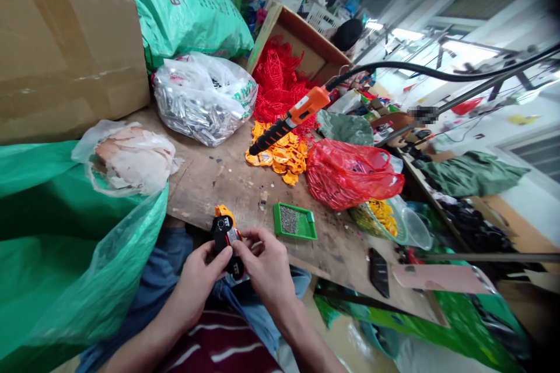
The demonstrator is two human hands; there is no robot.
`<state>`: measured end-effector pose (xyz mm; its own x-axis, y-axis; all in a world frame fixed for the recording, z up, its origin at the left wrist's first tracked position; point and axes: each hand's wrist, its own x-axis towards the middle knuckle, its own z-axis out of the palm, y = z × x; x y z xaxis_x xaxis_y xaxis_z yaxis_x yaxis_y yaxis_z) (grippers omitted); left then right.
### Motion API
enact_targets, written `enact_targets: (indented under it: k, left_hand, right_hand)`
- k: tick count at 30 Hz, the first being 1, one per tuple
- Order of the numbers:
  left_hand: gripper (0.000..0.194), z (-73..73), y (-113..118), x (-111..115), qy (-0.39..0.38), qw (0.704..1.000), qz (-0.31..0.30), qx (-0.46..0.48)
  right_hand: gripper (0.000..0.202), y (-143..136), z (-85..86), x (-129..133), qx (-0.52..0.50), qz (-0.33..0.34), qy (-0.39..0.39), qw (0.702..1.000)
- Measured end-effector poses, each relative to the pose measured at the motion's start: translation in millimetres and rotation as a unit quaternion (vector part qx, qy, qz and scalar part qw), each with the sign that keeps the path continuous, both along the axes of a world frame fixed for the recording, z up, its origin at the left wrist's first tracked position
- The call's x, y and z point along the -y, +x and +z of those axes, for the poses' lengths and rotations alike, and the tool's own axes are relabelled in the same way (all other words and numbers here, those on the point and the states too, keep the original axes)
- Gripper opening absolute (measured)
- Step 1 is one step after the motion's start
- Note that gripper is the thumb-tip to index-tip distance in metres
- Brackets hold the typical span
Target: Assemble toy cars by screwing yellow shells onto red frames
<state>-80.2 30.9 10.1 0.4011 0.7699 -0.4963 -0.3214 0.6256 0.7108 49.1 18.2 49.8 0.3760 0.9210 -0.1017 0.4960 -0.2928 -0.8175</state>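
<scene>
At the near edge of the desk, the left hand and right hand grip a black part between them.
Seen from the head, the part is long and tilted, with rounded dark faces bearing white marks, a silvery piece at its middle, thin red edging and bright orange at its far end; thumbs and fingers close on it from both sides.

Left fingers and right fingers hold a black part near a green tray.
</scene>
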Motion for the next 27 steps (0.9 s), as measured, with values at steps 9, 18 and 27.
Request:
enact_targets:
  k: [9,18,27]
  left_hand:
    - [0.047,-0.7,-5.7,-3.6,-0.007,0.999,-0.021,0.028]
    - [0.051,10.0,-7.8,-8.3,0.003,1.000,-0.019,-0.010]
    - [0.051,9.8,-7.5,-6.0,0.020,1.000,-0.011,-0.016]
  right_hand:
    - [0.027,11.5,0.8,-12.6,-0.042,0.032,-0.051,0.997]
    - [0.025,21.4,5.2,-25.5,-0.139,0.104,-0.143,0.974]
    - [0.032,18.6,-1.6,-30.4,-0.146,0.116,-0.145,0.972]
